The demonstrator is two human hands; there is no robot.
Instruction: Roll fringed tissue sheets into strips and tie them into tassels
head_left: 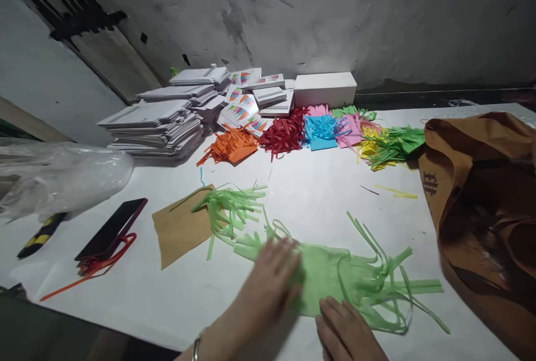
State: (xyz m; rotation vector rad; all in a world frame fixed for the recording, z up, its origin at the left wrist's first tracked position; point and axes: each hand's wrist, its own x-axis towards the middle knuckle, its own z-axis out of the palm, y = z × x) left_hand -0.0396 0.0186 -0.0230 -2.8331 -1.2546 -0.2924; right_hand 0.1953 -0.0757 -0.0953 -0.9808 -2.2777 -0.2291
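Observation:
A light green tissue-paper sheet (320, 277) lies on the white table, cut into fringe strips at both ends. My left hand (272, 274), slightly blurred, presses its fingers onto the left part of the sheet; its thumb side is hard to make out. At the lower edge, my right hand (345, 330) rests with its fingers stretched out on the paper. Loose strips spread out to the right of it. Left of the sheet, a bunch of pale green strips (232, 207) lies partly over a piece of brown paper (184, 232).
Along the back sit orange (232, 146), dark red (285, 133) and blue tassels (321, 131), among other colours. Behind them are stacked white packets (154, 126) and a white box (325, 89). A brown bag (444, 182) stands right; a phone (111, 229) and plastic wrap (84, 174) lie left.

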